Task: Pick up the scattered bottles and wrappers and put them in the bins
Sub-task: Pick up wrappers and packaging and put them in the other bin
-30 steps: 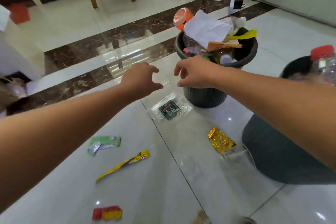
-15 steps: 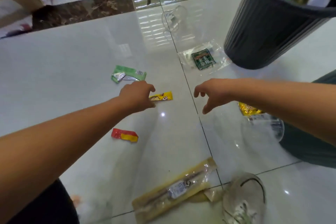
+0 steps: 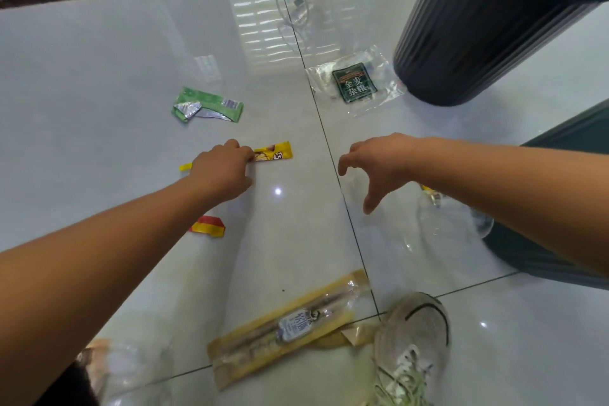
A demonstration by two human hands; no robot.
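The left hand (image 3: 224, 171) lies knuckles-up across the long yellow wrapper (image 3: 275, 155) on the tiled floor (image 3: 99, 76), fingers bent down onto it. Whether its grip has closed on the wrapper I cannot tell. The right hand (image 3: 379, 165) hovers nearby above the floor, grip wide, fingers spread, holding nothing. A green wrapper (image 3: 207, 105) lies just beyond the left hand, and the dark ribbed bin (image 3: 478, 26) stands farther off.

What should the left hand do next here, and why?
Probably pinch the yellow strip wrapper and lift it. The left hand covers its middle, the wrapper lies flat on the tile, and no grip is visible. The right hand hovers open, holding nothing. The dark bin stands further ahead.
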